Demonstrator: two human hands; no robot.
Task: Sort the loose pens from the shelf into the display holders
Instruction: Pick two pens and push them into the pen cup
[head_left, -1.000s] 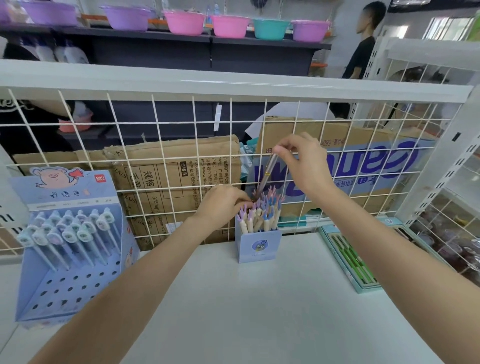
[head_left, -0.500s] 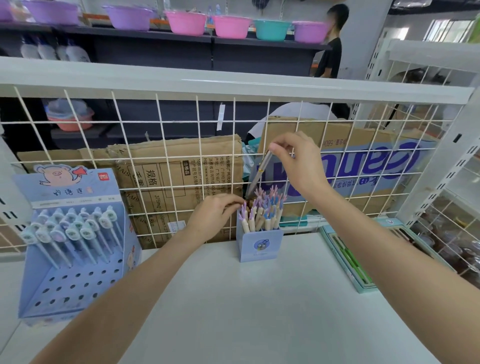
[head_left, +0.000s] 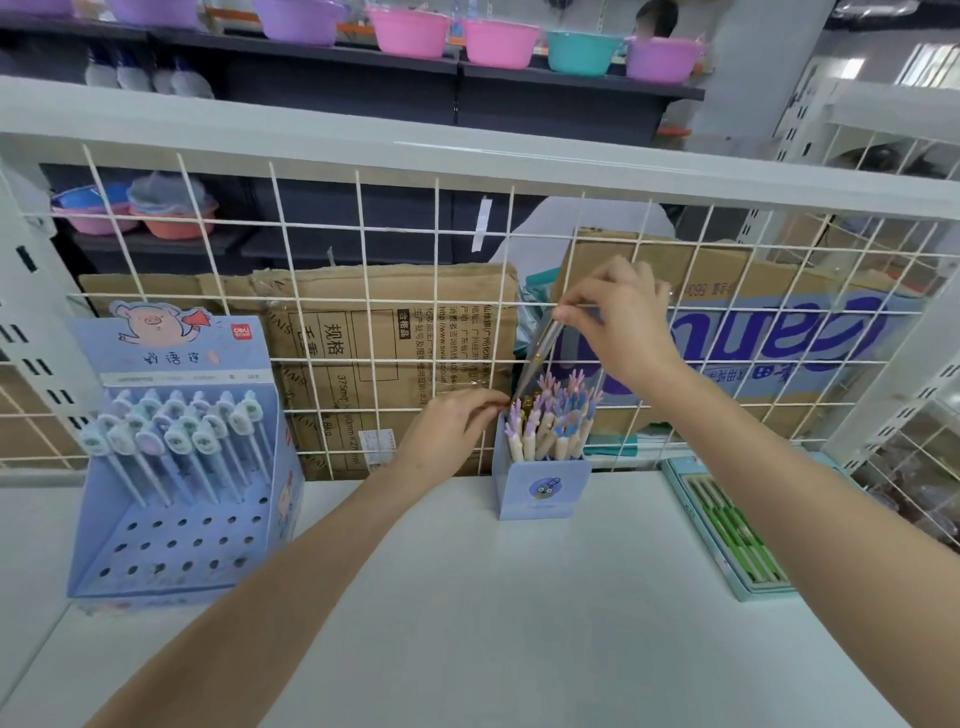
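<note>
A small blue pen cup (head_left: 543, 488) stands at the back of the white shelf (head_left: 467, 623), packed with several pens with pastel branched tops. My right hand (head_left: 621, 325) pinches the upper end of a slim grey pen (head_left: 537, 356), which slants down with its tip at the cup's left rim. My left hand (head_left: 449, 434) is beside that rim, fingertips curled at the pen's tip and the cup's edge. A blue tiered display holder (head_left: 176, 519) with a pig card stands at the left, its upper rows filled with round-capped pens.
A white wire grid (head_left: 363, 312) backs the shelf, with cardboard boxes (head_left: 384, 364) behind it. A flat teal box of green pens (head_left: 727, 530) lies at the right. Coloured plastic basins (head_left: 410, 31) line a dark rack beyond, and a person stands far back.
The pen's tip has swung left, from over the middle of the cup to its left rim by my left fingers. My left hand shifted slightly toward the tip. The person behind walked left.
</note>
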